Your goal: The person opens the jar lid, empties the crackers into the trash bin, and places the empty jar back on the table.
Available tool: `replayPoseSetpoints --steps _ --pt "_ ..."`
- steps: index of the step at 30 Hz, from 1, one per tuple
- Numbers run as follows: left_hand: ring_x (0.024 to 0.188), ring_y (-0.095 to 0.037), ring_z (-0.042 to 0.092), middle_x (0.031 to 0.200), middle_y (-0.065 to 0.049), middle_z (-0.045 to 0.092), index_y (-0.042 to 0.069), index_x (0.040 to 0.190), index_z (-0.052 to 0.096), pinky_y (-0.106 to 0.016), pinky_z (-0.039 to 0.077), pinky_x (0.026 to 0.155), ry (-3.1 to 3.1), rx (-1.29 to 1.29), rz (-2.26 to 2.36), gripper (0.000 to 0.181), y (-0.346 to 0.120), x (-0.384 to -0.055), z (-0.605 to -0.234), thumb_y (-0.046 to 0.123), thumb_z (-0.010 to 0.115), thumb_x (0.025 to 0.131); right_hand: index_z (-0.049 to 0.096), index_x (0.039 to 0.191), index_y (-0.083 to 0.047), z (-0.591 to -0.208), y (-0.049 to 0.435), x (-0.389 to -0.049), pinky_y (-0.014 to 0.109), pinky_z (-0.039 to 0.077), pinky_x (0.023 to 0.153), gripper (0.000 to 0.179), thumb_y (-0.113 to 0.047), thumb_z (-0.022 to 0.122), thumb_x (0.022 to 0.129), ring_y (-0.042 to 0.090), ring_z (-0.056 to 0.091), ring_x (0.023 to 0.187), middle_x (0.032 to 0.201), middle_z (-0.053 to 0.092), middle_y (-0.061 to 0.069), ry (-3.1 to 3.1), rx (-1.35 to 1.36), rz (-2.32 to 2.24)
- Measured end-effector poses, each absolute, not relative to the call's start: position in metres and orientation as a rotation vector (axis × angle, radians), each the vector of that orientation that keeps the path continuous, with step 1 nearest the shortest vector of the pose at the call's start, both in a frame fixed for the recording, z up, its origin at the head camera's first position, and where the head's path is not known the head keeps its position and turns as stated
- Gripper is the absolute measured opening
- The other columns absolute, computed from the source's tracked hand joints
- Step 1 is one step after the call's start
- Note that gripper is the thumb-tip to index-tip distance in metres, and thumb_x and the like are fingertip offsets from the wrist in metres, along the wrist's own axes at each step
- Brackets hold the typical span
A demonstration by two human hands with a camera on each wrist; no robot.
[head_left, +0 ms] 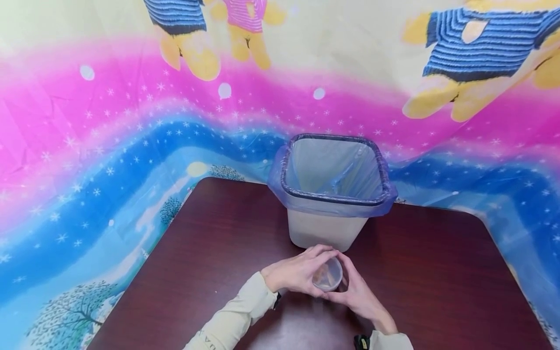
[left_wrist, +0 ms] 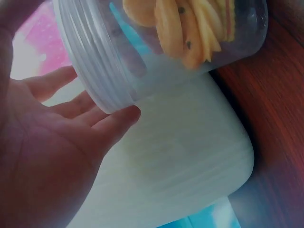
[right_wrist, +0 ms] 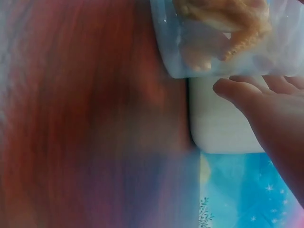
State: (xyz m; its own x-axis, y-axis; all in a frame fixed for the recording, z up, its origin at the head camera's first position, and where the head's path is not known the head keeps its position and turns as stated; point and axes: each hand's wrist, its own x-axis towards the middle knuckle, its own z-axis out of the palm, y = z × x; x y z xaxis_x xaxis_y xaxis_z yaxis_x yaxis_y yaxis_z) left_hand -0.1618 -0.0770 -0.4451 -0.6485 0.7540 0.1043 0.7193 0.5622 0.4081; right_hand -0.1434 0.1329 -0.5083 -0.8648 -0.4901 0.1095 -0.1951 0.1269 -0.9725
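Note:
Both hands are around a clear plastic jar (head_left: pixel 327 277), seen from above in the head view with its round translucent lid (left_wrist: pixel 88 52). Through its wall show golden biscuits (left_wrist: pixel 175 33), some with dark specks and a piped shape. My left hand (head_left: pixel 297 273) curves round the jar at lid height, its fingertips against the ridged rim in the left wrist view. From the other side, my right hand (head_left: pixel 360 294) grips it with thumb and fingers; in the right wrist view the fingers (right_wrist: pixel 242 92) lie along the jar's side.
A pale waste bin (head_left: pixel 328 228) with a dark rim and a thin blue-violet bag (head_left: pixel 280 189) folded over it stands just beyond the hands. The dark red-brown table (head_left: pixel 227 233) lies beneath, with a printed cloth backdrop (head_left: pixel 131 116) behind it.

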Motion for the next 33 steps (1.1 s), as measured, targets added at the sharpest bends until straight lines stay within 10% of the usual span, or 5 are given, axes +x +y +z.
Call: replayPoseSetpoints --steps 33 --pt "0.125 -0.019 0.043 0.146 -0.001 0.044 0.019 0.146 0.039 -0.034 0.038 0.105 2.771 1.179 0.681 0.090 -0.076 -0.160 -0.458 0.050 0.079 0.071 0.023 0.150 -0.014 -0.513 0.129 -0.137 0.012 0.039 0.099 0.096 -0.008 0.082 0.074 0.018 0.040 0.133 0.151 0.030 0.014 2.199 -0.628 -1.827"
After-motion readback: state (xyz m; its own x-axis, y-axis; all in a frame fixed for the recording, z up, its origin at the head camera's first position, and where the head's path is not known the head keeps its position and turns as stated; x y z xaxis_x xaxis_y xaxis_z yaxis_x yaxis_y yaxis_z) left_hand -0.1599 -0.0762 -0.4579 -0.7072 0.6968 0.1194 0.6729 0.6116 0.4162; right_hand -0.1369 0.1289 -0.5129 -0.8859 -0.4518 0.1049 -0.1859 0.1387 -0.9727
